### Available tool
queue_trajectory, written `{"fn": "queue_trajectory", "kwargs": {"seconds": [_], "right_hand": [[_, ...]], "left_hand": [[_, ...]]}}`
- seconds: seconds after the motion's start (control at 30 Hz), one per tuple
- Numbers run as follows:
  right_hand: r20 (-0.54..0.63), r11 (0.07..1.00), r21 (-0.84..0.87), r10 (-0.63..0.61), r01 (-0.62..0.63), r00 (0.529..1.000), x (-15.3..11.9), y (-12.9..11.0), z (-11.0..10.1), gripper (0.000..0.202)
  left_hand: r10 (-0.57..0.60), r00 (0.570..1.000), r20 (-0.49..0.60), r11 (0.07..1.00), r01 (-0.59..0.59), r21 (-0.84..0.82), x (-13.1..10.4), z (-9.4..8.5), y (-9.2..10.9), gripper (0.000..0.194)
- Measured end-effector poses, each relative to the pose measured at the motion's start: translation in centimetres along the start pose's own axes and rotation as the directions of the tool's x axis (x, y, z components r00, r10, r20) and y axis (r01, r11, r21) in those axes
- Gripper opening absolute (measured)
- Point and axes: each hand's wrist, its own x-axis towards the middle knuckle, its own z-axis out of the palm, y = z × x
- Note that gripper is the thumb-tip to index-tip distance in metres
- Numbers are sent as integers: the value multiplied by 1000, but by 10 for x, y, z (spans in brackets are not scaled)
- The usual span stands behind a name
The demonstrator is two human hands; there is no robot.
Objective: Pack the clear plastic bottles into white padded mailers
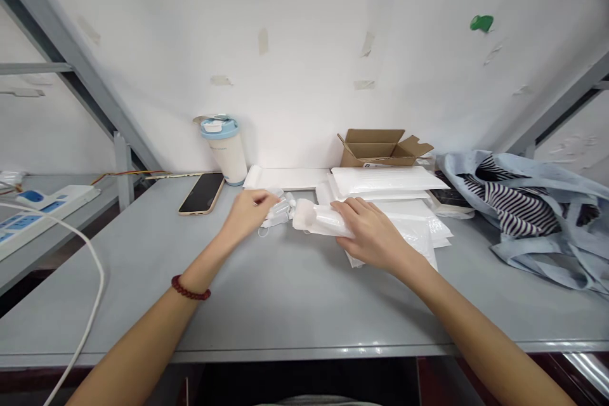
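Observation:
My right hand (371, 231) is closed around a white plastic-wrapped packet (323, 219), long and narrow, its rounded end pointing left. My left hand (250, 212) is pinched, with thumb and fingertips together at the edge of some small clear-and-white plastic pieces (280, 208). A thin white loop hangs below those pieces; whether they are one item or more, I cannot tell. Under and behind my right hand lies a pile of white bubble mailers (380, 183), partly covered by the hand.
Left of the hands are a phone (202, 193) and a cream tumbler with a blue lid (226, 149). An open cardboard box (375, 147) stands against the wall. A light blue cloth bag (518, 196) lies right. A power strip (40, 212) and white cable (98, 279) are far left.

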Motion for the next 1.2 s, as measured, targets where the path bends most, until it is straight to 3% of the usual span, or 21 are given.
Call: {"fn": "queue_trajectory", "kwargs": {"seconds": [0.07, 0.1, 0.2, 0.3, 0.57, 0.7, 0.87, 1.07, 1.2], "right_hand": [[-15, 1000, 3, 12, -12, 1000, 0, 1, -1, 38], [-25, 1000, 5, 14, -14, 1000, 0, 2, -1, 38], [-46, 1000, 9, 13, -13, 999, 1, 3, 0, 39], [-45, 1000, 3, 22, -22, 999, 1, 5, 1, 37], [-39, 999, -11, 47, -47, 998, 1, 6, 0, 34], [-26, 999, -6, 52, -52, 998, 2, 6, -1, 34], [-28, 998, -7, 65, -65, 997, 2, 7, -1, 35], [-34, 998, 33, 53, -52, 998, 2, 6, 1, 37], [-25, 998, 58, 26, -24, 999, 1, 1, 3, 39]], "left_hand": [[-5, 974, -226, 988, 40, 150, 15, -11, -22, 25], [6, 965, -261, 972, 56, 230, 22, -16, -33, 28], [-16, 978, -210, 969, 67, 238, 36, -20, -59, 31], [-52, 981, -187, 982, 84, 169, 40, -17, -67, 27], [-171, 960, -223, 979, 141, -145, 29, -28, -41, 33], [-173, 963, -209, 952, 108, -287, 24, -32, -32, 34], [-88, 996, -28, 844, 60, -533, 15, -32, -15, 33], [61, 986, 157, 907, 11, -422, -1, -8, 5, 25], [207, 973, 97, 950, -177, -257, -12, 21, 13, 19]]}}
